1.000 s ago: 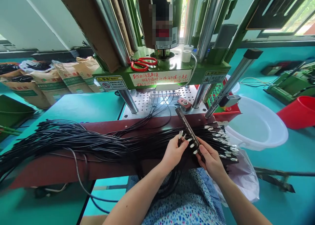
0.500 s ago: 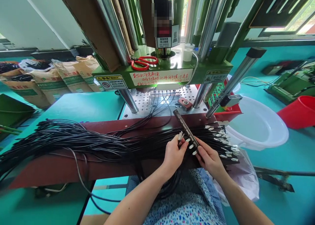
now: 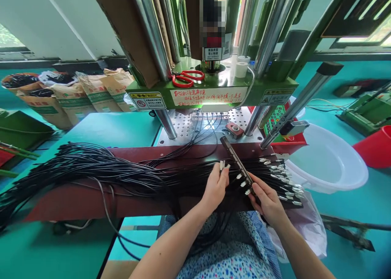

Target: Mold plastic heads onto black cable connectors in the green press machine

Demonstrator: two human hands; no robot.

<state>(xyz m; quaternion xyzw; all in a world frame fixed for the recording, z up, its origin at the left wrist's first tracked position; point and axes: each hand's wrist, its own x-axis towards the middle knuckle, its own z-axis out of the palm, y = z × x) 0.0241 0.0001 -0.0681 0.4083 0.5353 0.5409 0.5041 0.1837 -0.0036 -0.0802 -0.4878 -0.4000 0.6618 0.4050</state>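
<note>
My left hand [image 3: 214, 186] is closed in a pinch around a few cable ends, whose silvery connectors [image 3: 224, 165] stick up above the fingertips. A narrow dark metal bar [image 3: 232, 153] slants up and leftward from my right hand [image 3: 267, 196], which grips its lower end. Along the bar's left edge sit several cable connectors [image 3: 243, 184], their black leads hanging toward my lap. A gap separates my left fingers from the bar. Beneath both hands lies a thick bundle of black cables [image 3: 122, 167], with many silvery connector ends [image 3: 287, 179] at its right.
Behind the brown board [image 3: 137, 207] stands a green press [image 3: 155, 79] with red-handled scissors [image 3: 187, 78] on it. Cables run into its lit lower plate [image 3: 179, 122]. A white basin [image 3: 330, 161] and red bucket [image 3: 375, 146] are at right, paper sacks [image 3: 70, 102] at back left.
My left hand has drawn back from the bar with the cable ends, widening the gap. My right hand still holds the bar, and the whole view has shifted slightly.
</note>
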